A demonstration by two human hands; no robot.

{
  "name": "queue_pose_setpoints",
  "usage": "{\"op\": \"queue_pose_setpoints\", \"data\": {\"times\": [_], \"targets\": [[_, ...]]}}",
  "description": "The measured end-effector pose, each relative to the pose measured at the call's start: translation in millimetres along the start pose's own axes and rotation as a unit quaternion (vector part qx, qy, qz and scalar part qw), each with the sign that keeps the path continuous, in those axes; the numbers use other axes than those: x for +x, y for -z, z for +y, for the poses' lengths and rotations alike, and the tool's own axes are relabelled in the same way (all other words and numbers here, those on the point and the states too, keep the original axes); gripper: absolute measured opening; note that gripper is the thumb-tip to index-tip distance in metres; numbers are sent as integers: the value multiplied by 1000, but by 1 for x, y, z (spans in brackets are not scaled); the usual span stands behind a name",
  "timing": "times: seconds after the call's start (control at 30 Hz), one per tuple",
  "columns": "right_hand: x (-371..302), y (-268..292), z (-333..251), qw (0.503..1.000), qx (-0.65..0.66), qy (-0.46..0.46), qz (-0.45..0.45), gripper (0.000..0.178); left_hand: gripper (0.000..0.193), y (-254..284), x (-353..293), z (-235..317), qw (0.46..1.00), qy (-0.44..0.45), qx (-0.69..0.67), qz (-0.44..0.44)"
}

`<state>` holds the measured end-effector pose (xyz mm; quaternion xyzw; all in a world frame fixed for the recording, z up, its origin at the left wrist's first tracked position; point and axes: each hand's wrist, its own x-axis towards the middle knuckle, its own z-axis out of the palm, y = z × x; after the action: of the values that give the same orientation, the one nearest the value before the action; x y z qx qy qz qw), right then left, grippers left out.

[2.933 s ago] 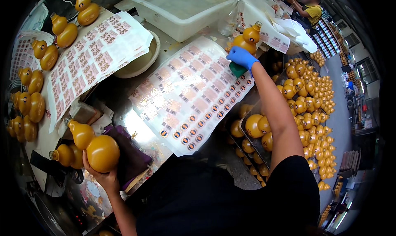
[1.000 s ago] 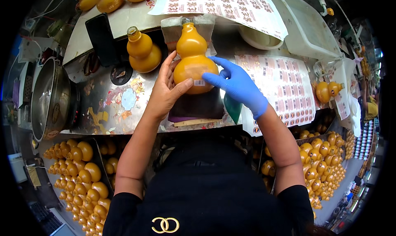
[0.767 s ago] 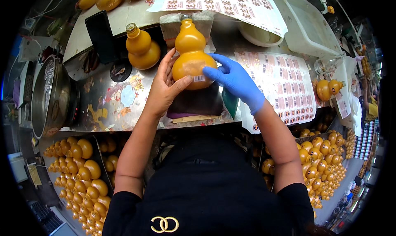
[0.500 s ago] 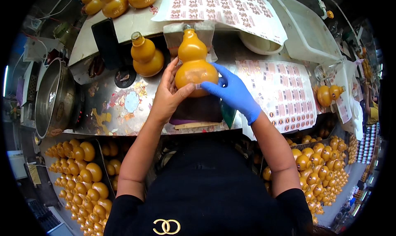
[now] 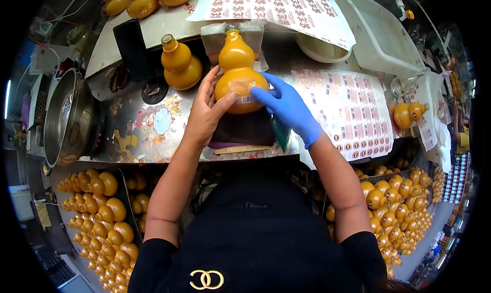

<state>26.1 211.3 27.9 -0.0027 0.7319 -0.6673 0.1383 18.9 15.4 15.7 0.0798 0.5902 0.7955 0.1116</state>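
A gourd-shaped amber bottle [image 5: 237, 55] lies tilted in front of me, its clear neck pointing away. My bare left hand [image 5: 208, 107] is closed around the bottle's left side, thumb on the lower bulb. From the right, my right hand [image 5: 290, 107] in a blue glove grips the same bulb, its thumb and fingers against the surface. Between the two thumbs a small barcode label [image 5: 244, 100] sits on the bulb. Under the bottle is a dark pad [image 5: 245, 129], and a pale cloth-covered block [image 5: 210, 39] is behind its neck.
Another gourd bottle [image 5: 180, 65] stands to the left, near a black phone [image 5: 134, 50] on a stand. Sticker sheets [image 5: 353, 114] lie to the right. A metal pan [image 5: 66, 121] is at far left, a white bowl [image 5: 322, 50] behind. Crates of bottles [image 5: 394, 201] flank me.
The bottle has turned slightly, so the barcode label shows more fully on its lower bulb. My right thumb has shifted up and right off the label.
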Motion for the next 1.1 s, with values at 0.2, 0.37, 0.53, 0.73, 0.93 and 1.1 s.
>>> {"op": "queue_pose_setpoints", "data": {"times": [0.2, 0.37, 0.53, 0.73, 0.93, 1.1], "targets": [[2, 3, 1, 1000, 7, -15, -11, 69, 80, 7, 1, -6, 1000, -14, 8, -4], [7, 2, 24, 999, 20, 46, 7, 74, 83, 6, 0, -6, 1000, -8, 12, -26], [7, 3, 27, 999, 3, 53, 3, 74, 84, 9, 0, -5, 999, -2, 10, -36], [4, 0, 27, 998, 6, 66, 9, 70, 83, 10, -1, -5, 999, 8, 7, -43], [-8, 13, 30, 913, 393, -93, 51, 46, 82, 15, 0, -8, 999, -2, 14, -53], [-43, -21, 7, 932, 342, 42, 116, 30, 82, 10, -1, -3, 997, 11, 42, -60]]}}
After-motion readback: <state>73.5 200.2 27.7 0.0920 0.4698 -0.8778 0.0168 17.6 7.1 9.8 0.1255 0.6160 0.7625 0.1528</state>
